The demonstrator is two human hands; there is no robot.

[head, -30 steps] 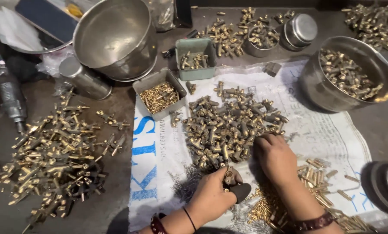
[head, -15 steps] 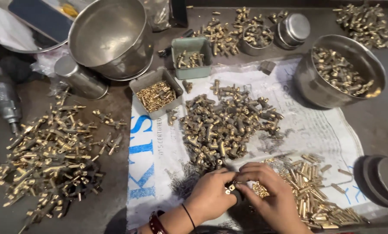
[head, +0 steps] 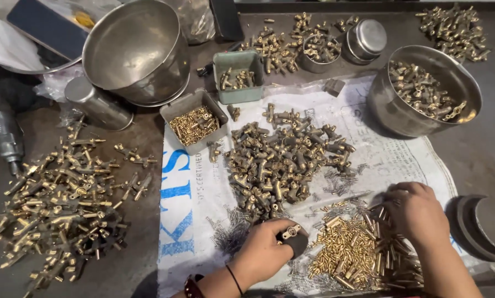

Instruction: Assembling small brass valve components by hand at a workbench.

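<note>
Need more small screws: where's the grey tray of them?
Head view, upper left of centre: the grey tray sits at the white sack's top-left corner, below the big steel bowl.

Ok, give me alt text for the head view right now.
Left hand holds a small dark fixture with a brass piece while the right hand reaches into the pile of small brass pins; larger brass fittings are heaped on the white sack.

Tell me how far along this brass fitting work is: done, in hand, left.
Done, apparently: a big heap of longer brass pieces lies left of the printed sheet. In hand: the left hand holds a fitting on a dark block; the right hand reaches into small brass pins. Left: a heap of fittings mid-sheet.
</note>
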